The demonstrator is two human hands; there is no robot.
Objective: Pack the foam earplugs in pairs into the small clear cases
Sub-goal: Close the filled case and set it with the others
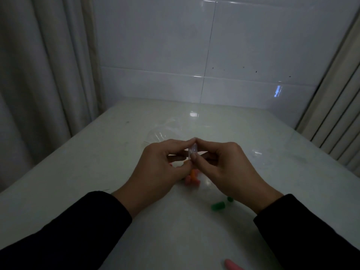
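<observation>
A pink earplug (231, 264) lies nearest, cut off by the bottom edge. Two dark sleeves (74, 228) reach forward over the pale tabletop (68, 172). Green earplugs (218, 207) rest just right of the case and nearer, one part-hidden under the right wrist. Orange and pink earplugs (192, 177) lie directly below the case. Left hand (155, 170) and right hand (229, 168) meet fingertip to fingertip, each grip pinching the small clear case (192, 151) above the tabletop. Its contents are too dim to make out. Clear plastic (161, 133) glints beyond the case.
</observation>
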